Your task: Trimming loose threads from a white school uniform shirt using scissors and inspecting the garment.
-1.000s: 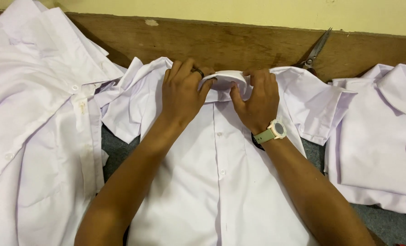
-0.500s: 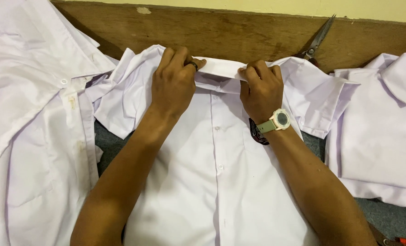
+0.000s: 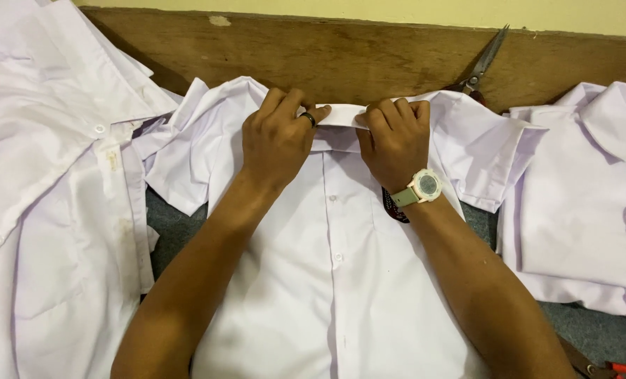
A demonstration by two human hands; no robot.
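Observation:
A white short-sleeved shirt point(image 3: 327, 281) lies buttoned and face up in front of me, its collar point(image 3: 341, 116) toward the wooden board. My left hand point(image 3: 278, 137), with a dark ring on one finger, grips the left part of the collar. My right hand point(image 3: 396, 140), with a pale watch on its wrist, pinches the right part of the collar. The two hands sit close together with the collar band stretched flat between them.
A pile of white shirts point(image 3: 46, 175) lies at the left. A folded white shirt point(image 3: 587, 203) rests at the right. Scissors point(image 3: 483, 64) lean against the wooden board point(image 3: 369, 52) at the back. A red-handled tool point(image 3: 625, 369) shows at the bottom right on grey cloth.
The hands have shifted slightly along the collar and flattened it; the collar band now lies straighter between them. The shirt body has not moved.

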